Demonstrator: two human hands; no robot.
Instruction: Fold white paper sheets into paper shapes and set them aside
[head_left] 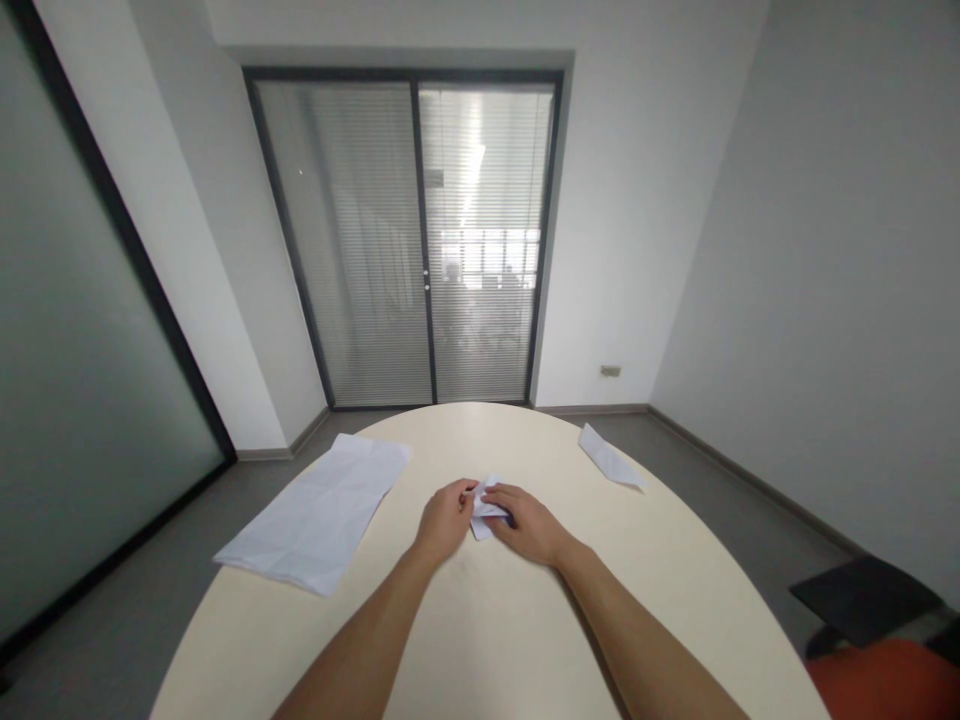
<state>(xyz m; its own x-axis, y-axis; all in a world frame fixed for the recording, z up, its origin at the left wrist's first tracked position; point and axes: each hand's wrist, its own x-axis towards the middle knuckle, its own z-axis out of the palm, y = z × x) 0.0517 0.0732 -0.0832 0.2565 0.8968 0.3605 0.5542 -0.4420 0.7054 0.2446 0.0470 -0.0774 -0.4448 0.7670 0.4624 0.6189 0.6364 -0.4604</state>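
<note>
A small folded white paper (485, 509) lies on the round cream table (487, 620) near its middle. My left hand (445, 520) pinches the paper's left edge with curled fingers. Across from it, my right hand (529, 521) presses on the paper's right side, fingers bent over it. Most of the paper is hidden under the two hands.
A large creased white sheet (321, 510) lies on the table's left side and overhangs the edge. A smaller folded paper (610, 457) rests at the far right edge. A dark and orange chair (877, 630) stands at the right. Glass doors with blinds (420, 240) are ahead.
</note>
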